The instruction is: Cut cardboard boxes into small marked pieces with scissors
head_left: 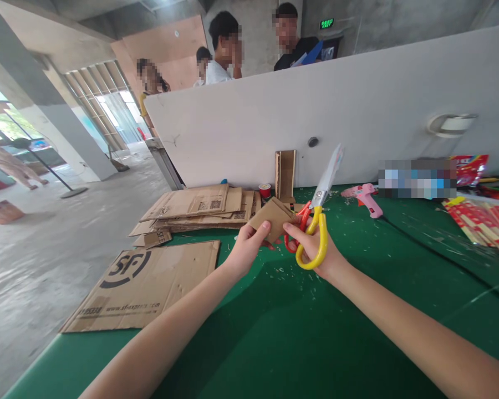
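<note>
My left hand [249, 245] is closed on a small folded or layered piece of brown cardboard [273, 217], thumb on top. My right hand [322, 250] holds a pair of scissors [325, 178], blades together and pointing up and away. Its thumb and fingertips also pinch the right edge of the cardboard piece. One scissors handle is yellow. Red handle loops show beside it, partly behind my fingers; whether they belong to the same pair I cannot tell. Small pale scraps are scattered on the green tabletop [249, 332] below my hands.
Flattened cardboard [191, 205] is stacked at the back left, with a printed sheet [149, 285] before it. A cardboard channel [285, 174] stands against the white partition [233, 127]. On the right lie a pink glue gun [365, 197] with its black cord and red packets [480, 221]. Several people stand beyond.
</note>
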Demonstrator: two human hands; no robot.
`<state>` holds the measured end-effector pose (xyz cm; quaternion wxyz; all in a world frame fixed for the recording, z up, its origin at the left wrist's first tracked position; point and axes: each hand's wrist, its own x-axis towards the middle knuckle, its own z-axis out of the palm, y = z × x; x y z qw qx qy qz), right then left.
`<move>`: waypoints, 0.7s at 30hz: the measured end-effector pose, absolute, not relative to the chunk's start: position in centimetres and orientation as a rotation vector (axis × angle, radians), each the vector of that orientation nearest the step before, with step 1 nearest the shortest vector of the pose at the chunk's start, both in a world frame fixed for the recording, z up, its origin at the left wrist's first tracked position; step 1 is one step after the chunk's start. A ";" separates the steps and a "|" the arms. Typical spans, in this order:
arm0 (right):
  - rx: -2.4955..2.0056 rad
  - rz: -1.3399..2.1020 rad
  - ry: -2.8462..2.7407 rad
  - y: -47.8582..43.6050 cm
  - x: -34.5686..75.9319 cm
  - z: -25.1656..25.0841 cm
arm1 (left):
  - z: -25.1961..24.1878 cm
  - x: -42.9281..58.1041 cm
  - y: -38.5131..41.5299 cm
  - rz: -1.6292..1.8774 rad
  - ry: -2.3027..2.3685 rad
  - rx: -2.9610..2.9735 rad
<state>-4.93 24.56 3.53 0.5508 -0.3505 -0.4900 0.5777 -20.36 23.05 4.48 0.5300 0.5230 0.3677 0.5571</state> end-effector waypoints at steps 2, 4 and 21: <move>-0.864 1.375 -1.298 25.3 -3.6 3.4 | 4.9 -20.9 23.6 1.429 0.858 1.160; -0.947 1.361 -1.536 26.2 -1.9 3.4 | 5.3 -21.6 24.1 1.503 0.817 1.091; -1.094 0.944 -2.497 27.4 2.8 5.3 | 4.7 -22.8 25.2 1.551 0.706 1.002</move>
